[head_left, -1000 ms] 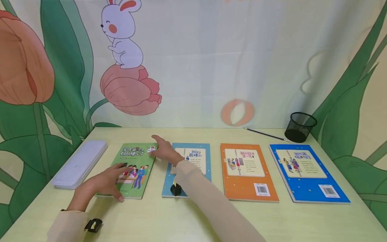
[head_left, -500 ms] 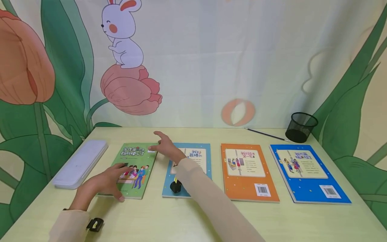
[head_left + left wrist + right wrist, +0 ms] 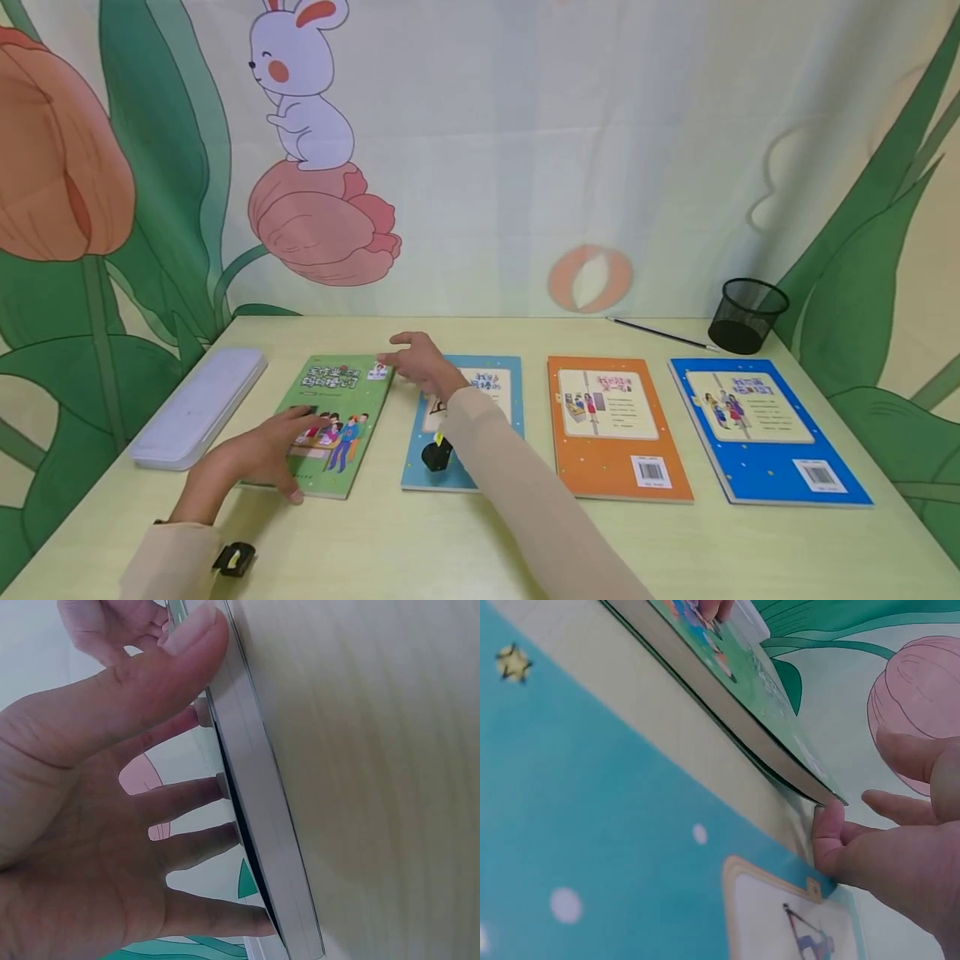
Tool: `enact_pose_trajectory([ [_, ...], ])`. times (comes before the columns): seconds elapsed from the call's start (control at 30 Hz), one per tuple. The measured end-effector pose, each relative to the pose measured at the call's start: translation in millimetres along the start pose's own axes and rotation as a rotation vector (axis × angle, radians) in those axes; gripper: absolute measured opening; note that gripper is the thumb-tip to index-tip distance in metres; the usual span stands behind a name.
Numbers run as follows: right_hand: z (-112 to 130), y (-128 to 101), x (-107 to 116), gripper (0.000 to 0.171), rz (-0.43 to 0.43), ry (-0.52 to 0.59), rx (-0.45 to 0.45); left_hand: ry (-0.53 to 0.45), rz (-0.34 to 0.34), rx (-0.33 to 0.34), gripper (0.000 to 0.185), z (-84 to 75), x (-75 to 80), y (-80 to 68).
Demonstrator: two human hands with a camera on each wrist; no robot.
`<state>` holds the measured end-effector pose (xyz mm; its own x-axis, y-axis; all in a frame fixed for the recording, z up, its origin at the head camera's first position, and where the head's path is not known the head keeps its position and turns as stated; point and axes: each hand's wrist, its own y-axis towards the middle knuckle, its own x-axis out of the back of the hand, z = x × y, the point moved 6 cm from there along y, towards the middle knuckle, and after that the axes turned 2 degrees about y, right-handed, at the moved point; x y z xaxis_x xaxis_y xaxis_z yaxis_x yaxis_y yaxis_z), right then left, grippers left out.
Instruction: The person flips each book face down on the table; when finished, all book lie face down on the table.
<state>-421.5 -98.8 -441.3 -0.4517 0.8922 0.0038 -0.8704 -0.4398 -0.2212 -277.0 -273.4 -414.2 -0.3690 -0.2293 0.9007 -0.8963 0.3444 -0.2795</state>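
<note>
In the head view, my left hand (image 3: 262,446) rests across the left side and near edge of a green book (image 3: 341,400) with a cartoon cover. The left wrist view shows its fingers spread onto the cover and its thumb by the near page edge. My right hand (image 3: 423,364) is at the book's far right corner, over the top of a light blue book (image 3: 480,425). In the right wrist view, the right thumb (image 3: 828,829) touches that green corner while the other fingers extend apart. The right forearm hides part of the light blue book.
A white pencil case (image 3: 198,408) lies left of the green book. To the right lie an orange book (image 3: 607,467) and a blue book (image 3: 757,467). Behind them are a pencil (image 3: 660,332) and a black mesh pen cup (image 3: 746,317). A printed curtain (image 3: 480,167) hangs behind the table.
The green book has turned slightly, its far right corner shifting right and its near edge coming a little nearer. My right hand has moved slightly right; the left stays on the book.
</note>
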Motion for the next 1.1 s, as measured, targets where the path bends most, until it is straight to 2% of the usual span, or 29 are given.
enact_pose_trajectory([
  [0.17, -2.1, 0.7, -7.1, 0.060, 0.043, -0.013, -0.040, -0.005, 0.001, 0.013, 0.104, 0.3, -0.3, 1.0],
  [0.3, -3.3, -0.3, -11.5, 0.069, 0.039, -0.008, -0.083, -0.011, -0.001, 0.027, 0.105, 0.2, 0.5, 1.5],
  [0.43, -5.2, -2.2, -16.5, 0.076, 0.094, 0.006, -0.123, -0.012, -0.003, 0.022, 0.105, -0.6, 1.5, 0.8],
  [0.67, -11.5, -2.7, -20.7, 0.089, 0.113, 0.054, -0.150, -0.009, -0.006, 0.007, 0.105, -1.7, 1.8, 0.2],
  [0.87, -14.1, -5.0, -24.6, 0.085, 0.101, 0.063, -0.154, -0.017, 0.016, 0.009, 0.107, 0.4, 1.2, -1.3],
  [1.1, -11.0, -4.1, -24.8, 0.079, 0.058, 0.097, -0.129, -0.059, 0.014, -0.037, 0.109, 3.1, 4.7, -2.3],
])
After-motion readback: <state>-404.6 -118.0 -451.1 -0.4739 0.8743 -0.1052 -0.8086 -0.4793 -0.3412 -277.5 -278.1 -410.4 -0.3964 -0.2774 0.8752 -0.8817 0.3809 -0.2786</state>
